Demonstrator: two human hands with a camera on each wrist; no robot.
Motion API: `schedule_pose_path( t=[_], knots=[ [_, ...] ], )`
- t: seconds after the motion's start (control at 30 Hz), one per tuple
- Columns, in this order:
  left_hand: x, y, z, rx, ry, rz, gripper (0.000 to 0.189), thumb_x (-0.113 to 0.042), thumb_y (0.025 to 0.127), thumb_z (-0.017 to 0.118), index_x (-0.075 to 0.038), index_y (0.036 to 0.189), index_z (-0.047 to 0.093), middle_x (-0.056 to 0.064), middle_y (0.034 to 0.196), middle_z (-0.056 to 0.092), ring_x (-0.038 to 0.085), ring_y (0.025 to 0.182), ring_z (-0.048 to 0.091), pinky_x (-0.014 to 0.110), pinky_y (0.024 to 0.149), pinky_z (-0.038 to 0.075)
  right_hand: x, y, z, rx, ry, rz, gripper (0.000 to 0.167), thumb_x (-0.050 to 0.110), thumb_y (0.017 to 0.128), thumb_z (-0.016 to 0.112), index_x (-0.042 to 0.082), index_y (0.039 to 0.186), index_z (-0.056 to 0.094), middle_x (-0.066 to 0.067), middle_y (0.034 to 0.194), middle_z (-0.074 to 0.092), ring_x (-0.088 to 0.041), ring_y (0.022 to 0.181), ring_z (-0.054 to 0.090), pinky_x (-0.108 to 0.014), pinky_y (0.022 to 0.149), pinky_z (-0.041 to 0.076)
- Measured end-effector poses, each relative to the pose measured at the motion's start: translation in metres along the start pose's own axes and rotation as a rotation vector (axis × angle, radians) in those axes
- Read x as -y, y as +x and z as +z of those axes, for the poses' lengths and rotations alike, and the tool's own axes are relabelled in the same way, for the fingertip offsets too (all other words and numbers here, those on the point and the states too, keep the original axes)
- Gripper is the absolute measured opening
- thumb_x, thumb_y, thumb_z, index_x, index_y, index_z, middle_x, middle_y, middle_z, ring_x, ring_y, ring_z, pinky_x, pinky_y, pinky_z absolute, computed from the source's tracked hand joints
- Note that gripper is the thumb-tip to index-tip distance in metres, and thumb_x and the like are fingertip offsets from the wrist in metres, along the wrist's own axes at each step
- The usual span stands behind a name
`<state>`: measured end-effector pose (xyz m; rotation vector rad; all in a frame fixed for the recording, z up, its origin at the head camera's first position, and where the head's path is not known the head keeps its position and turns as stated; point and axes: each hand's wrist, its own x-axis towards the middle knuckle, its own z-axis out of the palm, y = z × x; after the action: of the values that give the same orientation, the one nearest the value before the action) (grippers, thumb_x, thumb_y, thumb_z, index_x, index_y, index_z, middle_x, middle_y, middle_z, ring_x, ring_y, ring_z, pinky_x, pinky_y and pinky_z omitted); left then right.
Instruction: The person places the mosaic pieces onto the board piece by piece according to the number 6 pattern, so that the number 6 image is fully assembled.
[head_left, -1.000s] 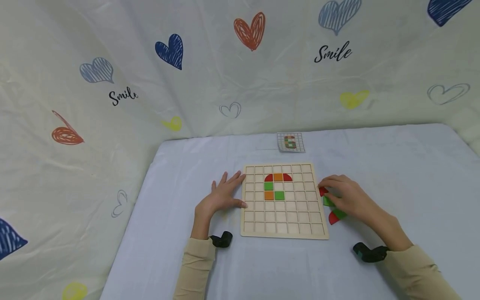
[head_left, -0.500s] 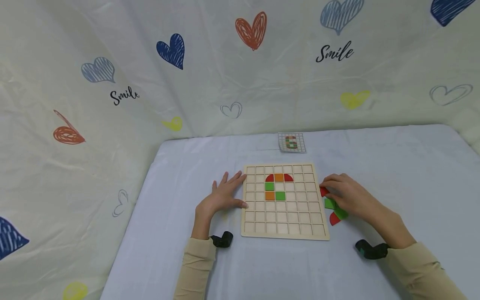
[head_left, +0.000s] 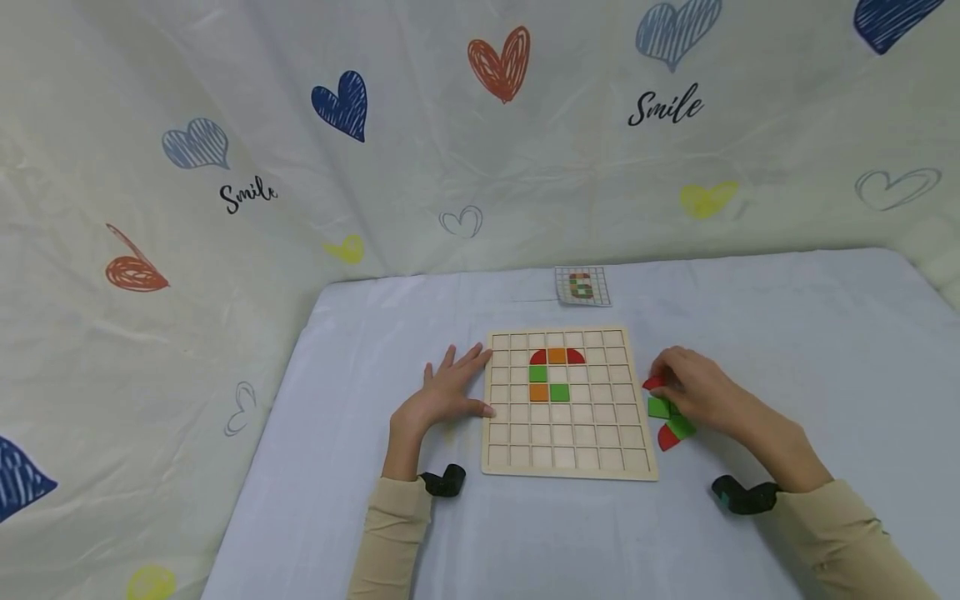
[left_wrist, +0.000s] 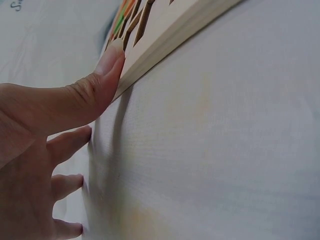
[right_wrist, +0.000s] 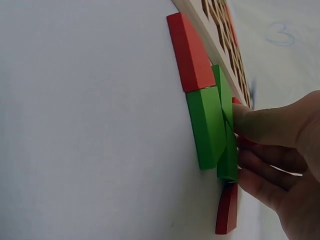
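Note:
The wooden grid board (head_left: 525, 454) lies flat on the white-covered table. Along its left edge my left hand (head_left: 442, 393) is spread, fingers straight; in the left wrist view the thumb (left_wrist: 107, 65) touches the board's side. Set in the grid are two red rounded blocks (head_left: 575, 357), orange squares (head_left: 557, 356) and green squares (head_left: 559, 392). Just right of the board my right hand (head_left: 697, 387) pinches a red rounded block (head_left: 652, 382), mostly covered by the thumb and fingers. Below it, green blocks (head_left: 658, 407) and another red rounded block (head_left: 667, 438) lie close together.
A small printed card (head_left: 582, 286) showing a coloured grid pattern lies behind the board near the table's far edge. Black wrist cameras (head_left: 742, 496) sit under both forearms. A cloth backdrop with printed hearts (head_left: 498, 62) rises behind the table.
My right hand has drawn slightly back from the board's edge, and the red rounded block at its fingertips has turned. More of the green blocks shows. The left hand keeps its place.

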<state>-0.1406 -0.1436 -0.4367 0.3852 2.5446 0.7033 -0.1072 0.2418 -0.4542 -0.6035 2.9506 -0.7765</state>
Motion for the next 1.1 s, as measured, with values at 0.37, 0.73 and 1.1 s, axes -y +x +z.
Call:
schedule_pose_path(
  t=[0.37, 0.73, 1.1],
  knots=[
    [0.003, 0.000, 0.002, -0.004, -0.007, 0.009, 0.097, -0.034, 0.085, 0.084, -0.023, 0.164, 0.030, -0.002, 0.173, 0.018, 0.034, 0.161, -0.004, 0.071, 0.122, -0.005, 0.003, 0.000, 0.001, -0.021, 0.010, -0.031, 0.021, 0.002, 0.083, 0.083, 0.003, 0.103, 0.078, -0.003, 0.091, 0.071, -0.015, 0.080, 0.058, -0.030, 0.072, 0.057],
    [0.004, 0.001, 0.002, -0.002, 0.011, 0.010, 0.097, -0.035, 0.085, 0.084, -0.024, 0.164, 0.028, -0.005, 0.173, 0.016, 0.032, 0.161, -0.005, 0.069, 0.123, -0.006, 0.010, -0.001, -0.002, -0.103, 0.110, -0.101, 0.020, -0.002, 0.082, 0.083, 0.007, 0.098, 0.075, 0.002, 0.092, 0.074, -0.012, 0.080, 0.067, -0.030, 0.073, 0.060],
    [0.004, 0.002, 0.002, -0.008, 0.006, 0.009, 0.098, -0.034, 0.084, 0.085, -0.024, 0.164, 0.029, -0.004, 0.173, 0.017, 0.033, 0.161, -0.005, 0.070, 0.122, -0.005, 0.021, 0.006, 0.003, -0.116, 0.153, -0.106, 0.030, -0.006, 0.082, 0.080, 0.003, 0.111, 0.076, -0.003, 0.099, 0.077, -0.018, 0.084, 0.071, -0.034, 0.077, 0.062]
  ],
)
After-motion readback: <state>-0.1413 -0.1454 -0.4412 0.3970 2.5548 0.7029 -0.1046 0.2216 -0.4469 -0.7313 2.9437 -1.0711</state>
